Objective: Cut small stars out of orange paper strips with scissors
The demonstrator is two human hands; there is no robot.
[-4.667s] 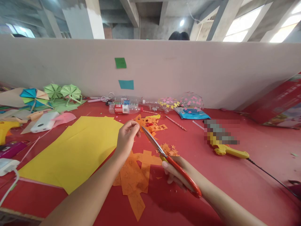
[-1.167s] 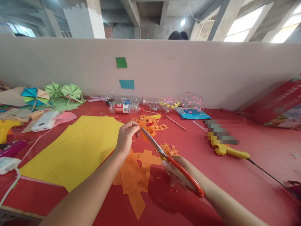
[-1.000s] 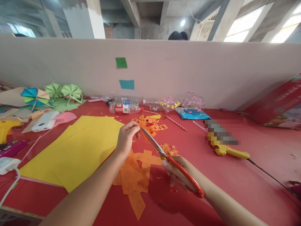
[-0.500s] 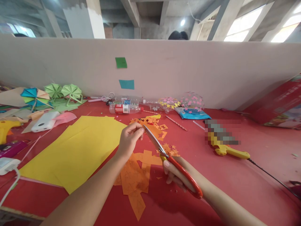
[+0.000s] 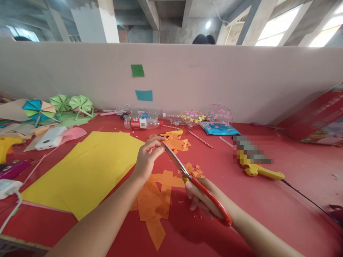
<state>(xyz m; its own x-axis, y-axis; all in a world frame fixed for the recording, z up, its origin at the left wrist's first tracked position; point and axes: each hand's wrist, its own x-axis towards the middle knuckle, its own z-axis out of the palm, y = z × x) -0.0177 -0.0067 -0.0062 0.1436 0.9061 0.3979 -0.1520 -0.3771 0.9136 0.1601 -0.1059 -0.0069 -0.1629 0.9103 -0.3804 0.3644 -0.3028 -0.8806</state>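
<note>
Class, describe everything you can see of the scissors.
The scissors have silvery, metal-looking blades, nearly together, and a red, plastic-looking handle, with yellow near the pivot. The right hand grips the handle. Above the red table, they slant, blades pointing away and leftward, tips beside the left hand; whether they touch it is unclear.

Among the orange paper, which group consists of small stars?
The pile just beyond the right hand; the sheets in front are much larger pieces, and the scraps farther back are irregular.
</note>
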